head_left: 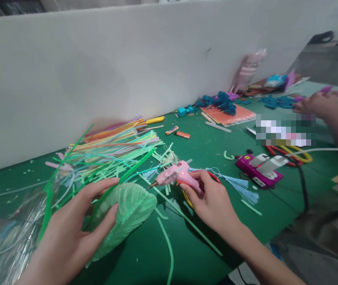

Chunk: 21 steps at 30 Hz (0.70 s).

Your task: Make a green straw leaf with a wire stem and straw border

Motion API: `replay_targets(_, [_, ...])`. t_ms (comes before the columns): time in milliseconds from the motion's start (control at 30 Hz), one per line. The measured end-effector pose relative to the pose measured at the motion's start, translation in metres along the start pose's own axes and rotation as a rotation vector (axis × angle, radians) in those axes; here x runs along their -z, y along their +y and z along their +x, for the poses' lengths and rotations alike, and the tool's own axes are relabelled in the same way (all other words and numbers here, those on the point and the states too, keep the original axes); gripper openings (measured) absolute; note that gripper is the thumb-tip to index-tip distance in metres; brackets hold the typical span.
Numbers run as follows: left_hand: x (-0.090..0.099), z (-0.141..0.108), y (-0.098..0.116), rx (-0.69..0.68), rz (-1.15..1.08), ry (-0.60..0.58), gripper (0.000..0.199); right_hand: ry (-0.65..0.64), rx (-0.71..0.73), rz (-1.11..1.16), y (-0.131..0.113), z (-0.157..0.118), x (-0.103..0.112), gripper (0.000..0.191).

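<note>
My left hand (79,221) is closed around a pale green ribbed leaf (136,206), which spreads out to the right of my thumb. A bright green strip (139,164) runs along the leaf's upper edge, partly behind my fingers. In my right hand (212,198) is a pink glue gun (176,174), gripped by its handle. Its metal nozzle points left, a little to the right of the leaf's upper edge, with a gap between them. Under and around both hands lie loose pale green stems (192,221). My left fingertips behind the leaf are hidden.
Bundled coloured stems (118,146) lie along the white partition (97,71). To the right are a purple power strip (259,172) with cables, blue tassels (243,186), two lighters (182,135) and blue flowers (225,103). Another person's hands (323,105) hold something purple at far right.
</note>
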<state>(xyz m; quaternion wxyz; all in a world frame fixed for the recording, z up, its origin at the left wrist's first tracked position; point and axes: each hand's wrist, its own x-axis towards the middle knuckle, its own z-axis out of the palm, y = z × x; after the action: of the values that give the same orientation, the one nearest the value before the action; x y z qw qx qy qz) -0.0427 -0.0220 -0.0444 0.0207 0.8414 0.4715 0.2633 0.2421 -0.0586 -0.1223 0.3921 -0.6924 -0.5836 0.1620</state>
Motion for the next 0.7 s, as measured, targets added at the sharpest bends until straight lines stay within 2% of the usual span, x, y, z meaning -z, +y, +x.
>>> replay_targets(133, [0.0,-0.004,-0.006,0.025,-0.069,0.023,0.043,0.031,-0.135,-0.117,0.009,0.012,0.005,0.035])
replay_targets(233, [0.001,-0.007,-0.008,0.081,-0.175,0.088,0.045,0.04,-0.186,-0.19,0.024,0.022,0.004,0.039])
replay_targets(333, [-0.001,-0.009,-0.003,0.125,-0.355,0.198,0.047,0.026,-0.112,-0.275,0.038,0.026,-0.004,0.043])
replay_targets(433, [-0.004,-0.011,0.001,0.146,-0.479,0.284,0.05,0.118,0.008,-0.322,0.037,0.025,-0.009,0.052])
replay_targets(500, [-0.006,-0.012,0.002,0.171,-0.503,0.303,0.05,0.173,0.08,-0.189,0.022,0.022,-0.009,0.052])
replay_targets(533, [-0.006,-0.013,0.001,0.186,-0.511,0.304,0.049,0.158,0.105,-0.072,0.012,0.02,-0.008,0.05])
replay_targets(600, [-0.005,-0.014,0.001,0.21,-0.544,0.317,0.049,0.028,0.098,0.203,-0.012,0.014,-0.008,0.044])
replay_targets(700, [0.002,-0.015,0.003,0.228,-0.626,0.351,0.048,-0.216,-0.014,0.614,-0.044,0.004,-0.015,0.046])
